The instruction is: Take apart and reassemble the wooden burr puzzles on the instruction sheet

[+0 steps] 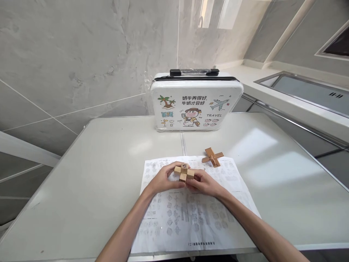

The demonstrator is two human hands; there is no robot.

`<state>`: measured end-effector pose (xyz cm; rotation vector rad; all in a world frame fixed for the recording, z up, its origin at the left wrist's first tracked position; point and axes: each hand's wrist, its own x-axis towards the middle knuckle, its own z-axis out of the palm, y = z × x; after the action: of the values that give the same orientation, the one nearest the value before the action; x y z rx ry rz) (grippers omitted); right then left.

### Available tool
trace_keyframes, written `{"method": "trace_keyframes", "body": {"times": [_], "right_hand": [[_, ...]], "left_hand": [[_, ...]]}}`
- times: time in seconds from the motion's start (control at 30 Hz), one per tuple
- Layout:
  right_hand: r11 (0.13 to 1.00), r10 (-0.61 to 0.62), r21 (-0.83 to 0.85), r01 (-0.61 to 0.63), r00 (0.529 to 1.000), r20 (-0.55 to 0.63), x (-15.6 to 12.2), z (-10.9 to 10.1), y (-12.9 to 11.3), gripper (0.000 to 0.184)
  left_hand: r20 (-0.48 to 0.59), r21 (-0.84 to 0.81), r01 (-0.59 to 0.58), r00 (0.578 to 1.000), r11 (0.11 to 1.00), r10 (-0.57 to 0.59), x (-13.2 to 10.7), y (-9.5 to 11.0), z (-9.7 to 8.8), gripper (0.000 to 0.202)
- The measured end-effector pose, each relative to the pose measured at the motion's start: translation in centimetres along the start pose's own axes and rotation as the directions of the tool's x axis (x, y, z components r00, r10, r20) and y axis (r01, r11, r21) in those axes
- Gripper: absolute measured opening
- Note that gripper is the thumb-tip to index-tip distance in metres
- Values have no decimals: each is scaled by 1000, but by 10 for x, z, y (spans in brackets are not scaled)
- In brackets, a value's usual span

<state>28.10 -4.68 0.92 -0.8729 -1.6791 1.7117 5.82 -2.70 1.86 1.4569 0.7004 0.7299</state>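
A light wooden burr puzzle (183, 173), cross-shaped with a dark mark on its top block, is between my two hands above a printed paper sheet (177, 240). My left hand (165, 178) curls around its left side, thumb along the near edge. From the right, my right hand (203, 182) grips the puzzle with bent fingers, partly hidden behind the blocks. A darker brown wooden puzzle (212, 157), also cross-shaped, lies on the sheet's far right corner, apart from my hands.
At the back of the white folding table (103, 153) stands a white case (196, 105) with cartoon prints and a black handle. A grey wall (81, 54) rises behind it. To the right is a counter with a sink (308, 91).
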Motion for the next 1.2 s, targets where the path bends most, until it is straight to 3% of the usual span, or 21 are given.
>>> {"method": "trace_keyframes", "body": {"times": [0.13, 0.33, 0.67, 1.0, 1.2], "right_hand": [[996, 20, 93, -15, 998, -51, 2, 1, 8, 29], [973, 31, 231, 16, 980, -197, 5, 8, 21, 30], [990, -17, 129, 53, 964, -266, 5, 9, 24, 28], [994, -32, 92, 60, 957, -289, 5, 11, 20, 31], [994, -58, 62, 85, 936, -346, 6, 9, 21, 32]], "left_hand": [[-22, 41, -5, 1000, 999, 6, -2, -2, 1, 61], [-111, 65, -5, 994, 998, 12, -2, -3, 4, 60], [-267, 149, -29, 961, 988, 69, -4, -5, 10, 59], [-268, 345, -12, 957, 939, 110, -4, -5, 7, 55], [-213, 532, -58, 956, 845, 200, -7, -2, 1, 50]]}}
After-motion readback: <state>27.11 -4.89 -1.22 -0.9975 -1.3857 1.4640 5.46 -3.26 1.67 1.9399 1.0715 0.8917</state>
